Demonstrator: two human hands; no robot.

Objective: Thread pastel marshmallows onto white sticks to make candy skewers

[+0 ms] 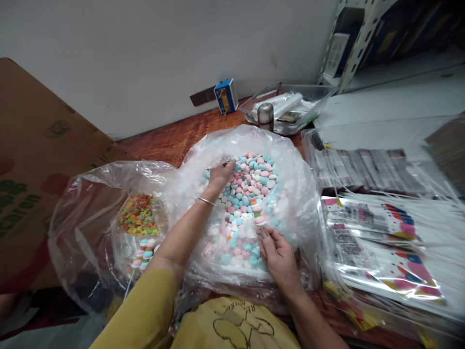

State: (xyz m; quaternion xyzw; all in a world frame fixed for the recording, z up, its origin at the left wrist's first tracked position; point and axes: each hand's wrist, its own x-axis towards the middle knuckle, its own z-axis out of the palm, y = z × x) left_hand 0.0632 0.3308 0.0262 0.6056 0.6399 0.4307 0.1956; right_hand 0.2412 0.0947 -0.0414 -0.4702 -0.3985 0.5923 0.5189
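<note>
A big clear plastic bag (218, 145) lies opened out in front of me, full of pink, blue and white round candies (250, 182). My left hand (221, 175) reaches into it, fingers curled together at the far left of the pile; what they grip, if anything, is hidden. Close to the bag's near side, my right hand (278, 252) is closed in a pinch at the lower end of a candy skewer (257, 211). Pink, green and orange pieces are stacked along that skewer, above the pile.
At left, another clear bag (90, 194) holds small colourful ring-shaped candies (140, 214) and stacked candy skewers (145, 254), beside a cardboard box (47, 145). Printed pouches (378, 261) fill a bin at right. Behind stand a metal-topped container (265, 116), a plastic tray (312, 92) and a blue box (225, 97).
</note>
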